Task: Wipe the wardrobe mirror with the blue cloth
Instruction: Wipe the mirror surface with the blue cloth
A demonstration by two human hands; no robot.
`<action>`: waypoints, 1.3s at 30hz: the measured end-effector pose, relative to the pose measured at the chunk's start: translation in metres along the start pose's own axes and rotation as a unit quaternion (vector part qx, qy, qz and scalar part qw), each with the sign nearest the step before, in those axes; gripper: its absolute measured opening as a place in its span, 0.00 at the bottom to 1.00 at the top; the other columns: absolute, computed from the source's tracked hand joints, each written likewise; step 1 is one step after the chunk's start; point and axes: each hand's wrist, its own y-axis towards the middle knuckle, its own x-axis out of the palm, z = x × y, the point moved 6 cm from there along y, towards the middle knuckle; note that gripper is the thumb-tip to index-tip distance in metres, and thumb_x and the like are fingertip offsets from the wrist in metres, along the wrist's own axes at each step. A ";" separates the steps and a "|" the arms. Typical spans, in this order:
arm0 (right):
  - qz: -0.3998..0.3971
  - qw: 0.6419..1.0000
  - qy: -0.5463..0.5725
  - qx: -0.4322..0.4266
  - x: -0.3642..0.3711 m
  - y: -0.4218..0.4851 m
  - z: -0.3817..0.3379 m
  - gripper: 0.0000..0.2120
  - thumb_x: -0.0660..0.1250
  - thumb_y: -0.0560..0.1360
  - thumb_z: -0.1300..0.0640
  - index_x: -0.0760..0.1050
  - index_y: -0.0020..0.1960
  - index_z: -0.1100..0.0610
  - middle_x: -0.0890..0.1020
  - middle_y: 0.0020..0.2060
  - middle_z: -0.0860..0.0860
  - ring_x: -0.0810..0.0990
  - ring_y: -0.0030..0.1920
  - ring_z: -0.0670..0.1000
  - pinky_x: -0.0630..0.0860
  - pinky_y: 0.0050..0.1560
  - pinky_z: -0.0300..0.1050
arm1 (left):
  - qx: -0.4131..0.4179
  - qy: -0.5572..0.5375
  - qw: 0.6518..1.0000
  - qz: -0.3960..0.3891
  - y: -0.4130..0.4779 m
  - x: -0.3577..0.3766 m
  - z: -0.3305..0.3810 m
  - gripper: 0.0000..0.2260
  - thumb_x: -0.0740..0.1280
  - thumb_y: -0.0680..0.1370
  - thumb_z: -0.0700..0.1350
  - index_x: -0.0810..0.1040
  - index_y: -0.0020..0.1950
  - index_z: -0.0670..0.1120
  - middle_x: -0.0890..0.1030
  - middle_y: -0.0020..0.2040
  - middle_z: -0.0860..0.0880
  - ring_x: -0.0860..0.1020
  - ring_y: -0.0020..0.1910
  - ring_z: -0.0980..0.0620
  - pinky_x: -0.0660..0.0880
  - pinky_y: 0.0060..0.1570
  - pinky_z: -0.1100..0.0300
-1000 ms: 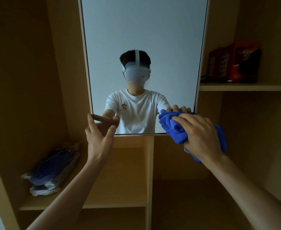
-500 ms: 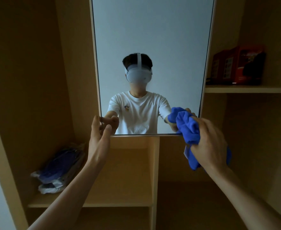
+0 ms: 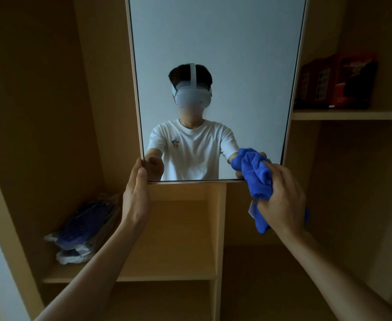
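On the left shelf [image 3: 58, 278] of the pale wood wardrobe, near its back corner, lies a crinkled clear plastic bag [image 3: 83, 230] with something dark blue inside. No print on it can be read.

The left hand [image 3: 136, 193] pinches the lower left corner of the mirror [image 3: 213, 54] between thumb and nearly straight fingers. A second ago those fingers were spread apart. The mirror is a tall, smooth pane with a thin dark edge. The small emblem on the reflected white shirt is too small to read.

The cloth [image 3: 257, 177], blue, soft and bunched, presses against the mirror's lower right corner. A second ago it was further left along the bottom edge. The right hand [image 3: 283, 200] grips it with curled fingers, and a loose end hangs below.

Red boxes [image 3: 336, 82] stand on the upper right shelf, their labels blurred.
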 end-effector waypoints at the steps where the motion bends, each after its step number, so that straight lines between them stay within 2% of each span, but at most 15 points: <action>1: -0.001 1.000 0.006 -0.005 0.003 -0.001 -0.006 0.26 0.76 0.68 0.62 0.75 0.65 0.59 0.79 0.57 0.54 0.79 0.54 0.54 0.73 0.50 0.40 | 0.001 -0.002 1.000 -0.002 0.001 -0.001 0.000 0.21 0.51 0.87 0.55 0.63 0.81 0.56 0.70 0.78 0.51 0.68 0.76 0.53 0.62 0.78 0.47; 5: -0.051 0.996 0.045 -0.051 0.029 -0.007 -0.057 0.31 0.76 0.64 0.62 0.74 0.66 0.61 0.78 0.60 0.55 0.79 0.57 0.56 0.78 0.57 0.52 | -0.012 -0.016 0.999 -0.038 0.004 -0.004 -0.001 0.24 0.50 0.85 0.62 0.70 0.77 0.57 0.78 0.71 0.49 0.75 0.70 0.51 0.68 0.73 0.44; 7: -0.080 0.992 0.058 -0.075 0.043 -0.010 -0.094 0.35 0.76 0.59 0.63 0.74 0.66 0.61 0.79 0.60 0.55 0.79 0.57 0.56 0.78 0.57 0.53 | -0.018 -0.033 0.998 -0.046 0.005 -0.006 0.000 0.24 0.50 0.85 0.64 0.74 0.74 0.57 0.80 0.67 0.50 0.77 0.67 0.52 0.70 0.72 0.44; 11: -0.110 0.985 0.067 -0.114 0.071 -0.011 -0.162 0.38 0.76 0.58 0.62 0.73 0.68 0.59 0.79 0.60 0.54 0.80 0.56 0.56 0.77 0.56 0.51 | -0.010 -0.070 0.995 -0.066 0.006 -0.006 0.004 0.23 0.47 0.86 0.61 0.73 0.74 0.57 0.78 0.70 0.53 0.76 0.69 0.55 0.70 0.72 0.54; 13: -0.120 0.982 0.085 -0.116 0.082 -0.012 -0.187 0.35 0.76 0.62 0.61 0.72 0.68 0.59 0.79 0.61 0.55 0.80 0.56 0.56 0.79 0.55 0.51 | -0.031 -0.120 0.989 -0.075 0.007 -0.005 0.002 0.24 0.48 0.86 0.61 0.79 0.68 0.55 0.84 0.62 0.51 0.81 0.63 0.54 0.78 0.60 0.61; 15: -0.123 0.982 0.093 -0.108 0.090 -0.013 -0.202 0.33 0.75 0.65 0.61 0.71 0.69 0.58 0.78 0.61 0.55 0.80 0.56 0.55 0.79 0.54 0.50 | -0.072 -0.168 0.981 -0.062 0.006 -0.007 0.000 0.26 0.50 0.85 0.62 0.82 0.63 0.49 0.87 0.55 0.45 0.85 0.57 0.47 0.81 0.49 0.60; 18: -0.134 0.981 0.102 -0.093 0.093 -0.013 -0.209 0.32 0.74 0.68 0.61 0.70 0.70 0.57 0.78 0.62 0.53 0.80 0.55 0.54 0.79 0.53 0.48 | -0.102 -0.188 0.975 -0.065 0.009 -0.007 -0.001 0.32 0.50 0.84 0.65 0.82 0.63 0.42 0.86 0.55 0.38 0.85 0.55 0.42 0.81 0.51 0.51; 22: -0.176 0.959 0.214 -0.061 0.087 -0.005 -0.213 0.23 0.68 0.72 0.60 0.71 0.66 0.50 0.79 0.54 0.46 0.80 0.49 0.47 0.78 0.47 0.46 | -0.099 -0.209 0.971 -0.061 0.014 -0.014 -0.002 0.31 0.53 0.82 0.65 0.82 0.52 0.40 0.87 0.44 0.40 0.87 0.46 0.46 0.82 0.43 0.55; 25: -0.196 0.940 0.274 -0.051 0.078 0.006 -0.216 0.18 0.66 0.73 0.57 0.71 0.61 0.45 0.79 0.48 0.41 0.79 0.45 0.43 0.77 0.43 0.39 | -0.099 -0.211 0.970 -0.073 0.013 -0.019 -0.002 0.37 0.56 0.76 0.72 0.82 0.58 0.40 0.86 0.52 0.36 0.84 0.57 0.40 0.79 0.60 0.43; 28: -0.176 0.946 0.260 -0.077 0.064 0.020 -0.214 0.17 0.67 0.72 0.57 0.72 0.59 0.45 0.79 0.46 0.40 0.78 0.43 0.41 0.74 0.40 0.33 | -0.076 -0.194 0.971 -0.120 0.016 -0.018 0.009 0.41 0.55 0.76 0.75 0.81 0.64 0.40 0.84 0.58 0.35 0.81 0.63 0.38 0.72 0.69 0.38; 31: -0.156 0.956 0.229 -0.094 0.054 0.037 -0.206 0.15 0.68 0.72 0.57 0.73 0.57 0.48 0.79 0.45 0.42 0.78 0.41 0.43 0.71 0.39 0.31 | -0.020 -0.142 0.983 -0.114 0.024 -0.016 0.030 0.32 0.51 0.80 0.72 0.83 0.62 0.50 0.86 0.58 0.43 0.83 0.61 0.45 0.74 0.68 0.41; 34: -0.152 0.963 0.203 -0.096 0.044 0.051 -0.193 0.14 0.69 0.72 0.58 0.74 0.57 0.51 0.80 0.45 0.43 0.79 0.43 0.45 0.74 0.41 0.37 | 0.014 -0.105 0.991 -0.085 0.037 -0.011 0.056 0.22 0.51 0.83 0.68 0.81 0.57 0.59 0.84 0.59 0.50 0.82 0.61 0.50 0.75 0.66 0.49; 37: -0.145 0.966 0.190 -0.101 0.030 0.071 -0.188 0.14 0.70 0.72 0.60 0.75 0.57 0.54 0.81 0.45 0.46 0.79 0.43 0.47 0.77 0.42 0.43 | 0.038 -0.095 0.992 -0.072 0.051 -0.006 0.084 0.23 0.54 0.80 0.69 0.77 0.57 0.54 0.82 0.58 0.48 0.81 0.56 0.51 0.78 0.58 0.50; 39: -0.144 0.965 0.194 -0.100 0.020 0.091 -0.190 0.15 0.69 0.73 0.61 0.76 0.59 0.56 0.81 0.47 0.48 0.80 0.45 0.48 0.77 0.45 0.43 | 0.059 -0.088 0.993 -0.059 0.061 -0.005 0.105 0.27 0.55 0.76 0.69 0.76 0.61 0.51 0.81 0.55 0.50 0.82 0.50 0.58 0.78 0.49 0.58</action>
